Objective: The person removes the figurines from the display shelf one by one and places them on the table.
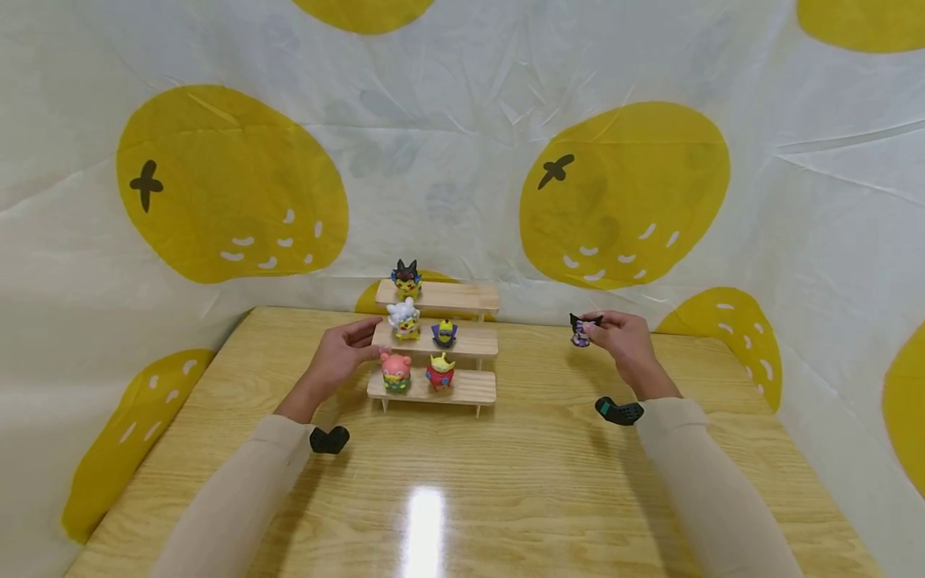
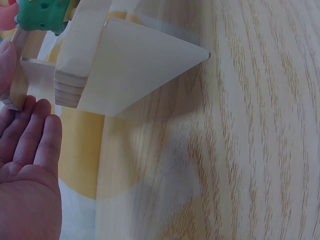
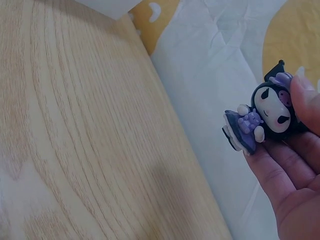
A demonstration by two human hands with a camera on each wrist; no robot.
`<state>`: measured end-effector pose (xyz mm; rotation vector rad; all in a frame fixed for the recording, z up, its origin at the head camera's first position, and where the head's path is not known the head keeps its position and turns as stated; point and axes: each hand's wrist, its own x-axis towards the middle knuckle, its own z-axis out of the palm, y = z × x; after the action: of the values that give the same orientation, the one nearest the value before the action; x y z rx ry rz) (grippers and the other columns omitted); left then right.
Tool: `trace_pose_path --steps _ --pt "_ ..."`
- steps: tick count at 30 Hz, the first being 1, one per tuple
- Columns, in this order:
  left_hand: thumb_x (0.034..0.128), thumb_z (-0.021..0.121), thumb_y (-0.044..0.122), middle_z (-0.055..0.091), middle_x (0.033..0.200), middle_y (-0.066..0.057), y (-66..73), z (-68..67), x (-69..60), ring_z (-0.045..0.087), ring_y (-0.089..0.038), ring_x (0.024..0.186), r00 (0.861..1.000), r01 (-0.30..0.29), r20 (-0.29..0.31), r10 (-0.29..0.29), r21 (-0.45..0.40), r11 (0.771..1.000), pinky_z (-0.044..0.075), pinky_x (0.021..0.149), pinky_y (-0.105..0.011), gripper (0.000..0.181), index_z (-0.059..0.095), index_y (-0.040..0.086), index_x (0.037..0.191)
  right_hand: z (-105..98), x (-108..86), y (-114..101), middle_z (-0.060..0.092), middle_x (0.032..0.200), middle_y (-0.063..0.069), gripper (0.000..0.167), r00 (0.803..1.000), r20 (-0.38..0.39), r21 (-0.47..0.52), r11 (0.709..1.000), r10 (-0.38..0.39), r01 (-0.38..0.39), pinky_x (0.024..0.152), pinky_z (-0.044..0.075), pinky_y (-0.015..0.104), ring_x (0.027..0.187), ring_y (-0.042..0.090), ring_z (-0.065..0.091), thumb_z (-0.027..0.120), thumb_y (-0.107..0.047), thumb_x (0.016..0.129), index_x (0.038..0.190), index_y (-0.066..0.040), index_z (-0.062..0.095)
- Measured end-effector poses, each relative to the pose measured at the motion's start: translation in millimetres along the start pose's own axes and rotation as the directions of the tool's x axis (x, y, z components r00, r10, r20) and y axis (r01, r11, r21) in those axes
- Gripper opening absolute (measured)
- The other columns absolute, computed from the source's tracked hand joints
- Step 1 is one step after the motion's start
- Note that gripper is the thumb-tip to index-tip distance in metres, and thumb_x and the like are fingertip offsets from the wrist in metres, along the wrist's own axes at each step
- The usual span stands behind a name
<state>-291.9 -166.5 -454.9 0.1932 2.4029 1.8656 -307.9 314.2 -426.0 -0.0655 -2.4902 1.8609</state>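
Observation:
A three-tier wooden display stand [image 1: 470, 299] is on the table, and my left hand [image 1: 338, 355] grips the left end of its middle board. In the left wrist view the thumb [image 2: 6, 67] lies over that board and the fingertips are beneath it. Out to the right, my right hand [image 1: 625, 340] holds a small figurine [image 3: 270, 111] above the table. It has a black pointed hood, a white face and a purple dress. The thumb presses its head, with fingers behind it.
On the top tier is a black-hooded yellow figurine [image 1: 408, 282]. The middle tier bears a white-topped yellow figurine [image 1: 406, 321] and a purple-caped one [image 1: 444, 333]. A pink figurine [image 1: 396, 374] and a red-suited alien figurine [image 1: 440, 376] are on the lowest tier. Patterned cloth [image 1: 448, 160] hangs behind.

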Motion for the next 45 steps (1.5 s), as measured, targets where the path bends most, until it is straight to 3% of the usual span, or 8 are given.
trace_pose_path --steps 5,14,22,31,45 --pt "0.0972 0.075 0.013 0.044 0.163 -0.02 0.3 0.4 0.3 0.042 -0.035 0.153 1.0 -0.002 -0.001 0.002 -0.005 1.0 0.044 0.118 -0.046 0.066 0.048 0.006 0.157 0 2.3 2 0.067 0.106 -0.013 0.043 1.0 0.001 -0.014 1.0 0.016 -0.016 0.089 0.06 0.015 0.093 -0.001 0.065 0.067 -0.017 0.103 0.136 0.011 0.062" --pt "0.0965 0.075 0.01 0.048 0.16 -0.02 -1.9 0.1 1.8 0.047 -0.035 0.149 1.0 -0.012 -0.011 0.012 -0.017 1.0 0.052 0.111 -0.034 0.066 0.048 0.003 0.156 1 7.8 10 0.067 0.098 -0.016 0.04 1.0 -0.017 0.003 1.0 0.025 -0.025 0.085 0.06 0.013 0.092 0.001 0.063 0.065 -0.013 0.104 0.135 0.012 0.062" --pt "0.097 0.075 0.011 0.046 0.162 -0.019 -1.1 2.3 1.5 0.044 -0.034 0.152 1.0 0.004 -0.01 -0.004 -0.009 1.0 0.045 0.118 -0.045 0.065 0.049 0.007 0.156 -1 10.3 16 0.066 0.1 -0.017 0.042 0.999 -0.008 0.019 0.999 0.038 -0.038 0.084 0.059 0.011 0.092 0.0 0.063 0.065 -0.012 0.103 0.137 0.012 0.06" --pt "0.0975 0.074 0.01 0.049 0.16 -0.02 0.0 2.1 2.2 0.048 -0.034 0.149 1.0 0.0 -0.016 0.0 -0.013 1.0 0.05 0.113 -0.037 0.064 0.048 0.004 0.156 1 14.4 22 0.068 0.096 -0.019 0.044 1.0 -0.003 0.057 0.998 0.024 -0.023 0.083 0.059 0.011 0.091 -0.001 0.064 0.067 -0.012 0.102 0.136 0.014 0.059" --pt "0.0972 0.075 0.011 0.046 0.162 -0.019 0.0 0.9 1.5 0.044 -0.035 0.152 1.0 -0.004 -0.013 0.004 -0.008 1.0 0.047 0.116 -0.044 0.065 0.049 0.006 0.156 2 17.1 26 0.068 0.093 -0.02 0.042 1.0 -0.017 0.065 0.998 0.011 -0.01 0.082 0.059 0.011 0.089 -0.001 0.064 0.067 -0.01 0.102 0.135 0.015 0.06"
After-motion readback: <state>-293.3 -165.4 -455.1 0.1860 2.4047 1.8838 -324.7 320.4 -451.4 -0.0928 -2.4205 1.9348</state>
